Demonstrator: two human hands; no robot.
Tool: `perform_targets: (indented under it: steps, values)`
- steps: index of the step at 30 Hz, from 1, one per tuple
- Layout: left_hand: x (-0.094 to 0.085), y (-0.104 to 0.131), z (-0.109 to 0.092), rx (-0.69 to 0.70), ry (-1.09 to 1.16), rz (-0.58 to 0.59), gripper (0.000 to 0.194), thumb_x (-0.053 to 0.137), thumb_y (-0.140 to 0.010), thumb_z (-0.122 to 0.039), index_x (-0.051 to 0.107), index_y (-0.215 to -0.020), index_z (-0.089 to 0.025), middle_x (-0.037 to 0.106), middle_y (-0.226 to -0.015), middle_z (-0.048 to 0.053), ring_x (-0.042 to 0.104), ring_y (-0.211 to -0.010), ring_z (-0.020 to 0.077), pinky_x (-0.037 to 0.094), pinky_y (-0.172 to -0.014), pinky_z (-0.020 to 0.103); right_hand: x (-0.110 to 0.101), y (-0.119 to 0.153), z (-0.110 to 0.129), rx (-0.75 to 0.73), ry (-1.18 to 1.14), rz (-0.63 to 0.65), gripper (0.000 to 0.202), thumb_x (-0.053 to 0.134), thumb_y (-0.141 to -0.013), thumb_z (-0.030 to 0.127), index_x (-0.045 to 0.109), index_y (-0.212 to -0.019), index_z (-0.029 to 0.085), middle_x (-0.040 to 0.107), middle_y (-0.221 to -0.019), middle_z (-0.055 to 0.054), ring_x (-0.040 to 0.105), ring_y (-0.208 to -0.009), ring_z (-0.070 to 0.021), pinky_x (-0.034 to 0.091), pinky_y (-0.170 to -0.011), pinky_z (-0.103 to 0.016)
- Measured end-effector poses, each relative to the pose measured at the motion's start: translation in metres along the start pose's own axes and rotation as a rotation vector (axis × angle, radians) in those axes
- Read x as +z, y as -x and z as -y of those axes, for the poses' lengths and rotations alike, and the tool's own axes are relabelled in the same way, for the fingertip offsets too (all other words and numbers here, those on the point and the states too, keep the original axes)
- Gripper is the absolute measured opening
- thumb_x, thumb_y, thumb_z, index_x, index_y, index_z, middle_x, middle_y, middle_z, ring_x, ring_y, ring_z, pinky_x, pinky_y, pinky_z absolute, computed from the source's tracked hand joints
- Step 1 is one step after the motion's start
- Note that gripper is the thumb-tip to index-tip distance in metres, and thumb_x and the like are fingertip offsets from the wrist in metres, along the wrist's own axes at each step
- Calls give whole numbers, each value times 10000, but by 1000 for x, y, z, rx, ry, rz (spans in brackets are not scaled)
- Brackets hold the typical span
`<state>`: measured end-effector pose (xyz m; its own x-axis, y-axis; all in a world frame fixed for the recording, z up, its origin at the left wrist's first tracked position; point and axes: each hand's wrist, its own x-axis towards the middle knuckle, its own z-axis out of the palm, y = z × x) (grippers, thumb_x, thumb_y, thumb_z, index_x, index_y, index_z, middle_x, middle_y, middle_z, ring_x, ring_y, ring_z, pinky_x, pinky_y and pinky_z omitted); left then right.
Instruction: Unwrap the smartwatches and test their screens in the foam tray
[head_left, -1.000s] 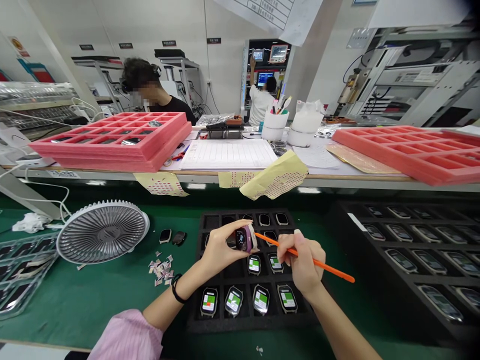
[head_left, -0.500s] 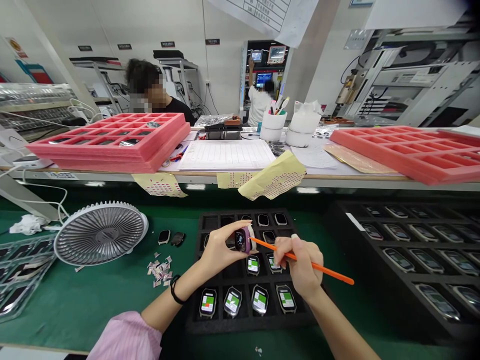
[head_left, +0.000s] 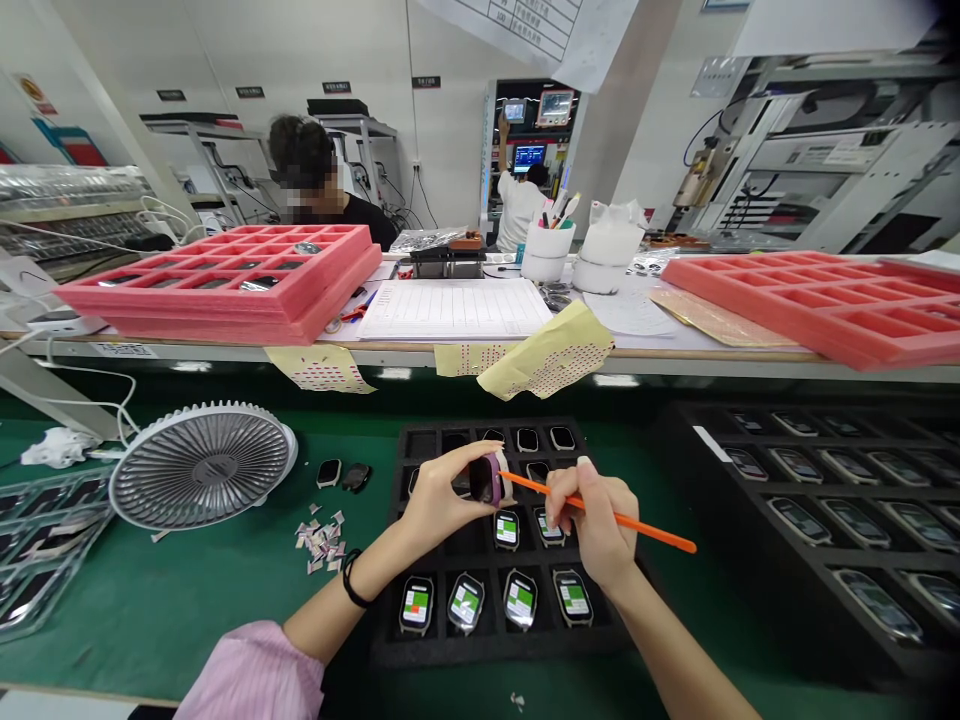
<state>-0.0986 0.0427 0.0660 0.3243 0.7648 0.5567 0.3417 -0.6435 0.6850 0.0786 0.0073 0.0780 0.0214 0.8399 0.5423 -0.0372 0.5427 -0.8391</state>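
Between its thumb and fingers, my left hand [head_left: 435, 502] holds a purple-edged watch [head_left: 486, 479], whose screen is dark. A pale round piece sits against the watch's right side. My right hand [head_left: 598, 515] is closed around an orange stick [head_left: 652, 532], and the stick's tip touches the watch's side edge. Both hands are above a black foam tray [head_left: 480, 650] with several watches in its compartments. In the tray's front row, a watch [head_left: 466, 604] shows a green and white screen.
A grey fan [head_left: 202, 468] stands at the left. Beside it lie two loose watches [head_left: 328, 473] and small scraps [head_left: 322, 542]. Another black tray [head_left: 720, 500] of watches is at the right. Pink foam trays [head_left: 300, 320] rest on the shelf. Two people are beyond.
The watch screen has gone from lit to dark. My right hand has shifted slightly left and up, and the stick's free end has moved the same way. The person behind has turned their head.
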Motion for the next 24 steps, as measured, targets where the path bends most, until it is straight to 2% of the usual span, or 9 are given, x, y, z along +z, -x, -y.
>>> perform_targets:
  steps: [3,6,9,12,15,17,20,24]
  values:
    - [-1,-1,1,-6,-7,2,516,807,-658,-306,627,-1129,-199,695,-1117,80,659,-1029,256,546,-905,371,-3,-2,-1,1,-2,5,536,357,-985,350,579,-523,193,530,-438,-10,438,-395,-109,336,-409,-258]
    - [-2,-1,1,-21,-21,7,512,807,-656,-295,624,-1124,-195,697,-1109,82,663,-1009,251,562,-845,345,-5,-6,-3,1,-14,-60,407,427,-962,348,587,-619,199,662,-622,-32,593,-543,-144,488,-546,-289]
    - [-2,-1,2,-17,-45,5,475,790,-679,-283,615,-1111,-195,693,-1102,83,664,-978,236,574,-704,288,0,-12,-8,168,-52,-79,213,602,-872,334,528,-715,211,713,-922,-63,680,-855,-212,555,-764,-368]
    - [-2,-1,4,1,-55,-6,423,764,-708,-261,606,-1096,-198,685,-1087,80,661,-954,225,570,-676,279,9,-15,-15,405,-170,67,294,733,-763,301,452,-748,218,670,-1089,-72,671,-939,-226,569,-783,-389]
    - [-4,-1,6,-32,-35,-20,410,760,-708,-234,608,-1087,-196,683,-1072,79,657,-942,222,570,-707,289,15,-16,-20,536,-325,161,330,729,-768,315,417,-743,214,666,-1011,-42,673,-843,-180,573,-766,-374]
    - [-6,-2,7,-78,17,-22,447,783,-688,-266,609,-1094,-190,680,-1073,88,658,-920,222,571,-677,281,16,-16,-22,562,-403,150,328,710,-789,329,409,-733,210,649,-919,-11,659,-817,-158,574,-759,-352]
    - [-8,-3,9,-134,103,-18,508,799,-671,-330,604,-1117,-186,672,-1087,99,665,-897,222,576,-677,288,14,-16,-24,587,-435,123,336,717,-782,338,413,-729,206,615,-884,7,644,-808,-151,578,-747,-341]
    - [-8,-3,11,-110,36,-17,516,804,-666,-341,602,-1115,-186,672,-1075,92,661,-904,221,572,-661,278,14,-16,-26,617,-418,95,353,731,-761,363,416,-725,208,594,-841,23,628,-755,-140,572,-713,-327]
